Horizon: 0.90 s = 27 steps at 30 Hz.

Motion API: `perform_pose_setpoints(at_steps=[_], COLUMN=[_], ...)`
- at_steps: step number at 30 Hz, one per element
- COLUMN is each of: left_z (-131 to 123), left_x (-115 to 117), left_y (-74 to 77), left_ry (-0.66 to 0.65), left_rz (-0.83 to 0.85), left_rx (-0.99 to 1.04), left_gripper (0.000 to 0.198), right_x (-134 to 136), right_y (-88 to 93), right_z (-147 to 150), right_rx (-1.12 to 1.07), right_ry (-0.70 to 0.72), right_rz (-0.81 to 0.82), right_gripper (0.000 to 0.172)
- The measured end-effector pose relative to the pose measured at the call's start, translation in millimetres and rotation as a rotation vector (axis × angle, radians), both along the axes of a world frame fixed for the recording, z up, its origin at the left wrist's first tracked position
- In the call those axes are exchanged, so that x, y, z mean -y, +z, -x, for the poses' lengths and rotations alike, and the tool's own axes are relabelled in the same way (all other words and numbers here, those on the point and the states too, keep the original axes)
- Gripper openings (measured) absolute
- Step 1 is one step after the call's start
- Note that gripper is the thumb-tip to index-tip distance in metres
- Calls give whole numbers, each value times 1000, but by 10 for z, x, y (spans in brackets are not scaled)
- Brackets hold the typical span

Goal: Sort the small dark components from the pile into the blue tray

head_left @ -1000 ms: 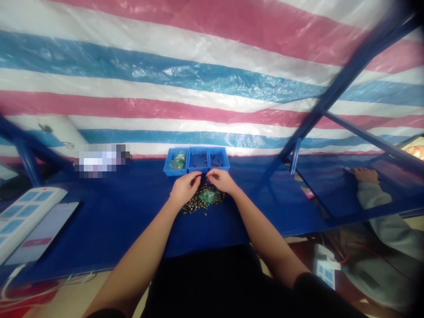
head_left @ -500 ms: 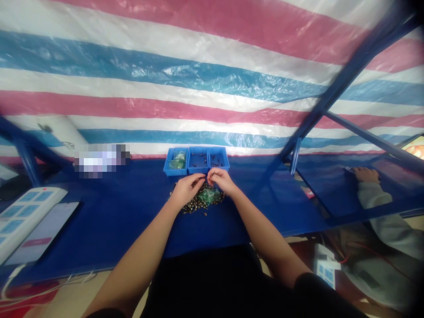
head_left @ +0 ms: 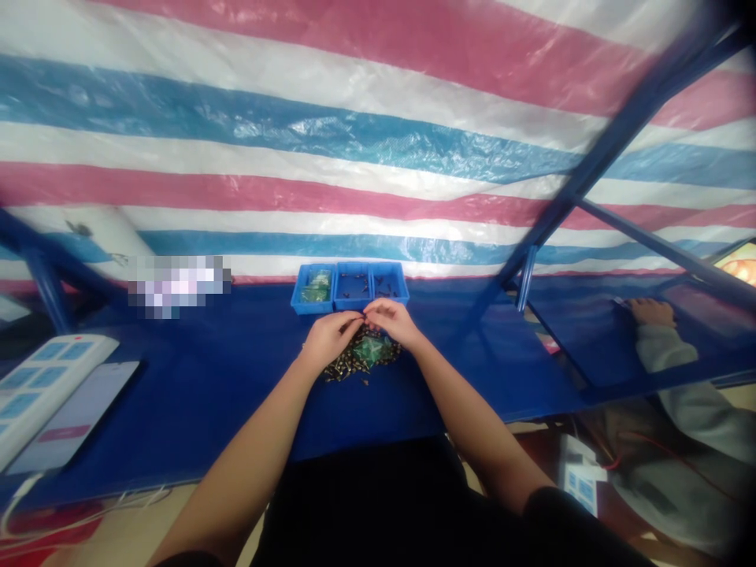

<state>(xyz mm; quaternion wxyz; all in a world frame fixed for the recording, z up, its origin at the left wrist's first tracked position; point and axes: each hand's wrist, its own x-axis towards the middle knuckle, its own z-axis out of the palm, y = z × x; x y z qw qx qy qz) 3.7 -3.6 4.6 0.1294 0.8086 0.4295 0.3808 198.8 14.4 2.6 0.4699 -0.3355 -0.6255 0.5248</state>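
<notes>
The left hand [head_left: 331, 340] and right hand [head_left: 394, 323] sit close together above a pile of small metal parts [head_left: 348, 368]. Their fingers [head_left: 352, 318] are curled inward and bunched, not spread, and the fingertips of the two hands meet or nearly meet just in front of the tray. They look pinched, but anything between them is too small to make out, so I cannot tell whether they hold a part.

The pile, brassy and dark, lies directly under the hands on the blue surface [head_left: 224, 386], around a green bag [head_left: 371, 350]. Just beyond the fingertips stands the blue tray [head_left: 354, 264], which has three compartments: the left one holds green packets [head_left: 316, 285], while the middle and right ones hold scattered dark parts.

Well off to the right, a co-worker's hand [head_left: 653, 313] in a grey sleeve [head_left: 665, 350] rests on a separate blue panel [head_left: 591, 331].
</notes>
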Motion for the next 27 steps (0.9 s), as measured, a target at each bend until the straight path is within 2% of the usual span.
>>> perform_pose_setpoints(at_steps=[6, 27], left_z=[2, 10], left_x=[-15, -17], left_y=[-17, -29], left_ry=[53, 104], left_rz=[-21, 12], left_rx=[-19, 11], left_gripper=[27, 30], right_x=[-5, -59], right_y=[-42, -145], right_z=[8, 5], right_rx=[59, 52], right_ry=[-65, -133], right_rz=[-93, -101], right_gripper=[25, 26])
